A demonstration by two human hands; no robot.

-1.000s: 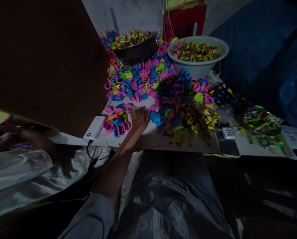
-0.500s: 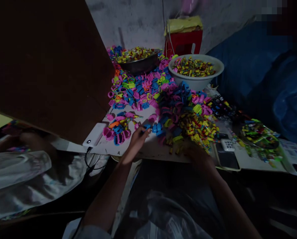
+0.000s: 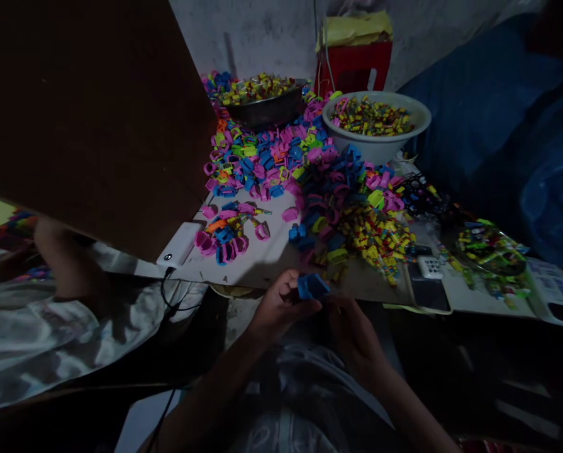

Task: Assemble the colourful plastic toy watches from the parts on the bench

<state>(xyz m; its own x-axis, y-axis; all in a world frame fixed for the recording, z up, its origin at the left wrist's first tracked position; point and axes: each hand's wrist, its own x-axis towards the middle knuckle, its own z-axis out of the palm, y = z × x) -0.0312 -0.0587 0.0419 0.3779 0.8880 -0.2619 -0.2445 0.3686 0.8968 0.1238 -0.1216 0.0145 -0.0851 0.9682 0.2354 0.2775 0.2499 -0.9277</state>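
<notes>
My left hand (image 3: 276, 309) is closed around a blue plastic watch-shaped toy piece (image 3: 312, 286), held just off the table's front edge. Close against its right side is my right hand (image 3: 356, 336), fingers pinched together; whatever lies between them is too dark to make out. Beyond my hands, a heap of pink, blue, green and orange plastic pieces (image 3: 262, 165) covers the tabletop (image 3: 267, 255). A pile of small yellow wrapped candies (image 3: 378, 236) lies to the right. Several pink and blue pieces (image 3: 227, 242) with yellow bits among them form a separate group at left.
A metal bowl (image 3: 265, 114) and a white basin (image 3: 373, 146) hold yellow candies at the back. A white power bank (image 3: 177, 244) and a phone (image 3: 429, 296) lie near the front edge. A large brown board (image 3: 97, 126) blocks the left, where another person's arm (image 3: 59, 258) shows.
My left hand has drawn a blue piece from the table towards me. My right hand has left the candy pile and come in beside it. The view has shifted slightly.
</notes>
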